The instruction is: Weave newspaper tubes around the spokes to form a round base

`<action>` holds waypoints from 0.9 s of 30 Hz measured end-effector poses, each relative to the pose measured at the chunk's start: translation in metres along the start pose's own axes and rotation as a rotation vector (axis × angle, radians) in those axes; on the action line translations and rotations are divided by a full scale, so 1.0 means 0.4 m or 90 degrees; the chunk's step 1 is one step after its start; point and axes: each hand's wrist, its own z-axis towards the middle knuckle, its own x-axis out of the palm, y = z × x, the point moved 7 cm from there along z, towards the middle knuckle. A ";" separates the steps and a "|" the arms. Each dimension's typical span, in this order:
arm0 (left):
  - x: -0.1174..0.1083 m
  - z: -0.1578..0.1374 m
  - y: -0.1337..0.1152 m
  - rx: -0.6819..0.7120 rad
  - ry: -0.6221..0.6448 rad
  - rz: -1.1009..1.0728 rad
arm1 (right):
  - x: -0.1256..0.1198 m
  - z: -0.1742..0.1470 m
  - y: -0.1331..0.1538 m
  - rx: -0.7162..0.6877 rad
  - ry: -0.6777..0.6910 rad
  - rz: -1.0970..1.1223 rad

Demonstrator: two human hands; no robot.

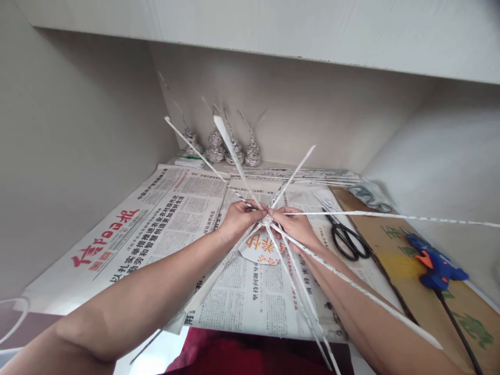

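Observation:
Several rolled newspaper strips (299,172) cross at one centre and spread outward like spokes. My left hand (244,214) pinches this crossing from the left, thumb toward the middle. From the right, my right hand (291,221) is closed on the strips at the same centre, its fingertips almost meeting the left ones. One long strip runs from the right hand out past the right edge of the view. Other strips hang toward me between and over my forearms. Below the hands lies a white paper piece (260,255) with orange characters.
Newspaper sheets (156,229) cover the table. Several woven gourd shapes (253,153) stand at the back wall, left of a bundle of rolled strips (297,176). On the right are black-handled scissors (347,239), cardboard (386,234) and a blue glue gun (437,265). A ledge (273,31) overhangs the back.

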 end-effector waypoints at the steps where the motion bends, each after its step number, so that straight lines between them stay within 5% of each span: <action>1: 0.002 -0.003 -0.002 -0.004 -0.002 -0.001 | 0.000 0.001 0.001 -0.008 0.004 -0.011; 21: 0.012 -0.001 -0.012 0.093 0.073 0.125 | 0.002 0.015 -0.022 0.077 0.037 0.078; 27: 0.028 -0.015 -0.033 0.125 0.090 0.160 | -0.012 0.008 -0.049 0.267 0.046 0.149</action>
